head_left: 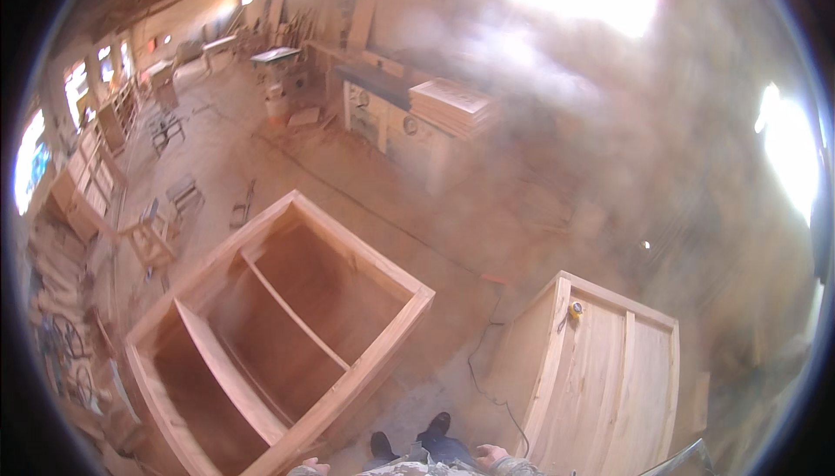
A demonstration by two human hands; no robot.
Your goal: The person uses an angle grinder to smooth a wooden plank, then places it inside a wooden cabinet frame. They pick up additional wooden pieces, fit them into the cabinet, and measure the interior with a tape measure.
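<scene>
My left hand (316, 466) is at the lower edge, mostly cut off, beside the near side of a large open wooden cabinet carcass (365, 372). Its fingers show too little to judge. Inside the carcass are a broad divider board (228, 376) and a thin rail (296, 312). My right hand (491, 456) hangs by my body with fingers loosely bent, and I see nothing in it. To its right stands a second wooden cabinet (600, 372), panelled side up. A yellow tape measure (576, 309) lies on that cabinet's frame.
A dark cable (474, 372) crosses the dusty floor between the cabinets. Farther off, a machine table (374, 80) carries stacked wooden panels (450, 103). Small wooden stands (184, 193) are at the left. Haze fills the right side. A transparent edge (687, 459) shows at lower right.
</scene>
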